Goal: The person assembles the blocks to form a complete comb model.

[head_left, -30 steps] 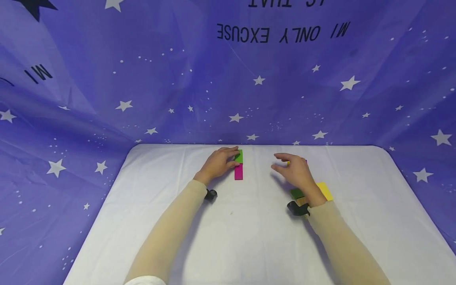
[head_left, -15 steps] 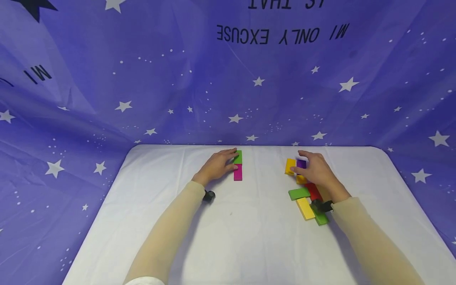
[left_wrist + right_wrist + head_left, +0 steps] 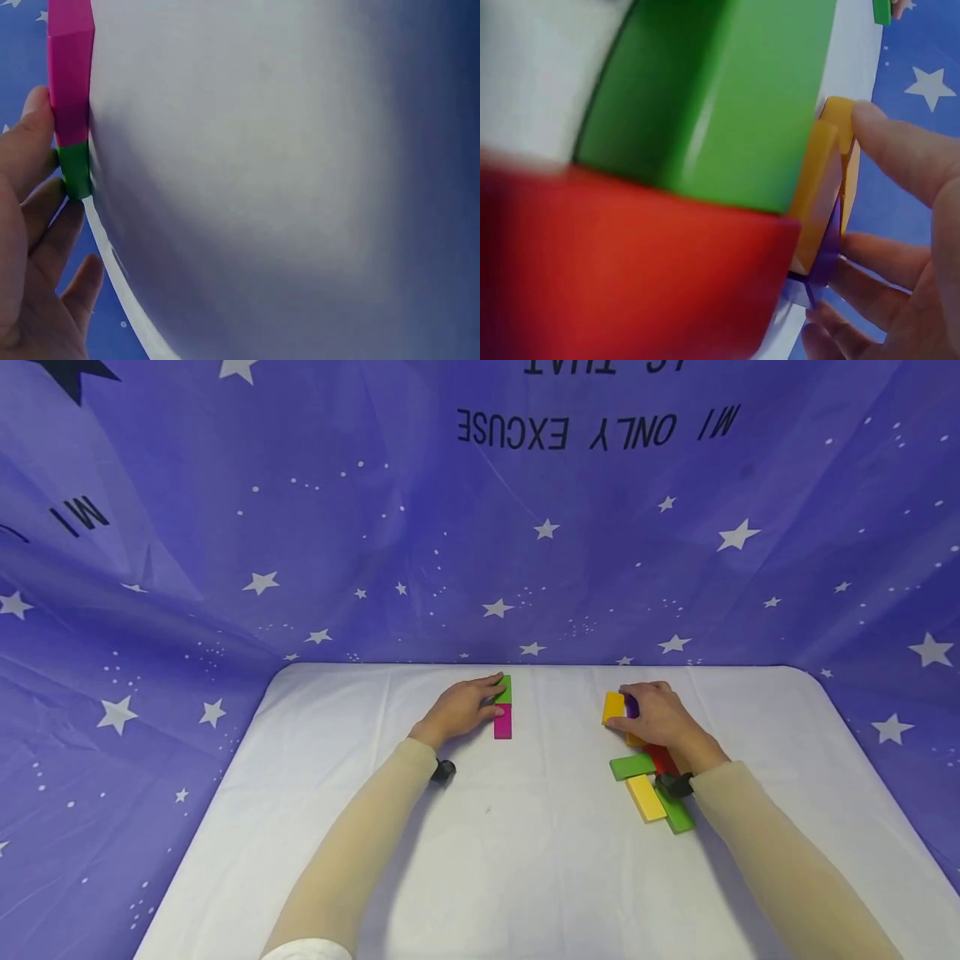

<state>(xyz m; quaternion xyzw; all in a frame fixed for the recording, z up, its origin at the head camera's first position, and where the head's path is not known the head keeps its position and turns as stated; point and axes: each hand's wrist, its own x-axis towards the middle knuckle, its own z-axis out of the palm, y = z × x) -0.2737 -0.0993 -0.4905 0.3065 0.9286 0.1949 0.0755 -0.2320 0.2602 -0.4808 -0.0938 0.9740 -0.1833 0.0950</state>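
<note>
My left hand (image 3: 457, 708) rests against a green block (image 3: 505, 693) and a magenta block (image 3: 503, 727), set end to end in a line. In the left wrist view its thumb touches the magenta block (image 3: 71, 86), with the fingertips at the green block's (image 3: 75, 169) far end. My right hand (image 3: 662, 717) pinches an orange block (image 3: 613, 703) at the right, thumb at its near end and fingers at the far end. A purple block (image 3: 632, 707) lies beside it, partly behind the fingers. A second orange block (image 3: 635, 740) shows below the hand.
Near my right wrist lie a green block (image 3: 632, 767), a red block (image 3: 662, 759), a yellow block (image 3: 646, 798) and another green block (image 3: 677, 812). All rest on the white-covered table (image 3: 525, 860). A purple starry cloth (image 3: 375, 527) hangs behind.
My right hand has moved right from the table's middle to the loose blocks, then slightly left, with its fingers closing on the orange block. My left hand stays at the green and magenta blocks.
</note>
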